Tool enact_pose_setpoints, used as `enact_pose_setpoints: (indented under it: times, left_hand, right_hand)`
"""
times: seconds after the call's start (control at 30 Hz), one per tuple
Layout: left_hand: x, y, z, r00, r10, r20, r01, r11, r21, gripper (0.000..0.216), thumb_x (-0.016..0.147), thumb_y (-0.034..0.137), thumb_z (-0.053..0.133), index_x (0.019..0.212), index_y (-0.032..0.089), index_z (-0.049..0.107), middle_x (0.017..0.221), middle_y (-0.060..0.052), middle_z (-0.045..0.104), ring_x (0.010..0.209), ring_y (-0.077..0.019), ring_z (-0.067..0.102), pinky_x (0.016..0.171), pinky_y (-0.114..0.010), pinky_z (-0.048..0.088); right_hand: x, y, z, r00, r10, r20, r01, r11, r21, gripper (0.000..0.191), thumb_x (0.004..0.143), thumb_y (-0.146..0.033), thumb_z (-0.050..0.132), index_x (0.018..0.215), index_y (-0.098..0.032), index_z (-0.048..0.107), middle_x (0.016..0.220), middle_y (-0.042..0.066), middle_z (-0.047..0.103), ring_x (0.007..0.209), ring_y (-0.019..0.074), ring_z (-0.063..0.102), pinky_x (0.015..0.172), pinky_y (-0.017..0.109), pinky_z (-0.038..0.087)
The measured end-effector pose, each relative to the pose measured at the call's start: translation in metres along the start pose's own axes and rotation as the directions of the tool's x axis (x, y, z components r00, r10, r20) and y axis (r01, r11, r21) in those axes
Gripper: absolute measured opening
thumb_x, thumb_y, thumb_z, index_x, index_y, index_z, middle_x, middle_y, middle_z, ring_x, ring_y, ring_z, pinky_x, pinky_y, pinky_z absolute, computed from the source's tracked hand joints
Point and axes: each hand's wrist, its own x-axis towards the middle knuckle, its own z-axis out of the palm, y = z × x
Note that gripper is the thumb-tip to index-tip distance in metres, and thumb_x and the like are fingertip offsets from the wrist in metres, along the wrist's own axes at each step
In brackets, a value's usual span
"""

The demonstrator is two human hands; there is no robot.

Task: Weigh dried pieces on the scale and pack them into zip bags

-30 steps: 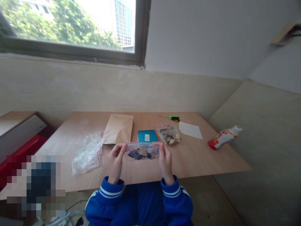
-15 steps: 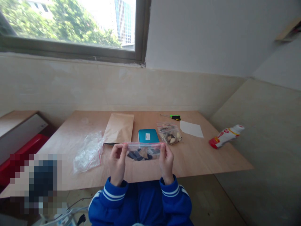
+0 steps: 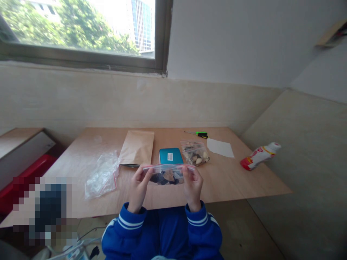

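Note:
A clear zip-lock bag [image 3: 168, 177] with a red-edged top and dark and tan pieces inside is stretched between my two hands, above the table's near edge. My left hand [image 3: 140, 186] pinches its left side just under the top edge. On the opposite side, my right hand [image 3: 193, 186] grips it with thumb and fingers closed. Just beyond the bag lies a teal box [image 3: 171, 156] with a white label. To its right, a second zip-lock bag [image 3: 195, 155] holds pale and dark pieces.
Clear plastic bags [image 3: 101, 177] lie in a heap on the wooden table [image 3: 230, 184], beside a brown paper bag [image 3: 138, 146]. Screwdrivers [image 3: 202, 134] and white paper [image 3: 220, 148] lie farther back. A red-and-white bottle [image 3: 260, 156] stands at the right.
Both hands have shifted slightly, with the thumbs now lower on the bag. The bag's top edge, straight before, now bows and looks wavy.

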Motion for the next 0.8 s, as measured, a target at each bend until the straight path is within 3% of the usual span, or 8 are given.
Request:
enact_pose_setpoints:
  times: [0.13,0.3,0.6,0.7,0.8]
  left_hand:
    - [0.000,-0.001,-0.002,0.998,-0.010,-0.061,0.011,1.000,0.011,0.025,0.076,0.041,0.065,0.079,0.016,0.065,0.070,-0.002,0.068,0.065,-0.0145,0.063,0.057,-0.022,0.051]
    - [-0.001,-0.005,-0.004,0.997,0.017,-0.080,-0.017,1.000,0.009,0.024,0.077,0.040,0.064,0.081,0.016,0.065,0.071,-0.001,0.068,0.064,-0.0143,0.064,0.056,-0.022,0.051]
    - [-0.004,0.000,-0.005,0.983,0.132,-0.129,-0.120,0.988,0.101,0.018,0.079,0.034,0.063,0.080,0.016,0.065,0.072,-0.001,0.065,0.068,-0.0136,0.061,0.061,-0.023,0.050]
    - [-0.002,-0.002,-0.009,0.982,0.139,-0.125,-0.119,0.981,0.153,0.020,0.078,0.036,0.064,0.080,0.017,0.064,0.072,-0.001,0.064,0.068,-0.0140,0.060,0.061,-0.023,0.049]
    - [0.000,-0.002,-0.012,0.990,0.130,-0.056,-0.117,0.975,0.187,0.020,0.079,0.037,0.064,0.081,0.017,0.064,0.072,-0.001,0.064,0.067,-0.0137,0.060,0.061,-0.022,0.049]
  right_hand:
    - [-0.001,0.002,0.001,0.998,0.035,0.052,-0.037,0.999,0.023,0.022,0.082,-0.039,0.060,0.077,-0.018,0.066,0.073,0.003,0.069,0.070,0.0170,0.065,0.066,0.029,0.053]
    - [0.000,0.000,0.001,0.983,0.016,0.185,-0.024,0.999,0.041,0.017,0.081,-0.035,0.064,0.077,-0.018,0.069,0.077,0.004,0.069,0.076,0.0176,0.065,0.070,0.029,0.053]
    - [0.002,-0.006,-0.002,0.983,-0.037,0.181,0.041,0.999,-0.020,0.017,0.081,-0.034,0.064,0.076,-0.018,0.068,0.074,0.003,0.067,0.074,0.0175,0.063,0.069,0.031,0.052]
    - [0.013,-0.011,-0.008,0.940,-0.116,0.321,0.160,0.980,-0.114,0.018,0.082,-0.035,0.063,0.075,-0.019,0.068,0.074,0.003,0.068,0.075,0.0181,0.063,0.071,0.032,0.050]
    - [0.024,-0.019,-0.013,0.853,-0.213,0.477,0.362,0.899,-0.245,0.015,0.083,-0.034,0.062,0.077,-0.022,0.069,0.077,0.003,0.071,0.077,0.0190,0.062,0.078,0.036,0.046]
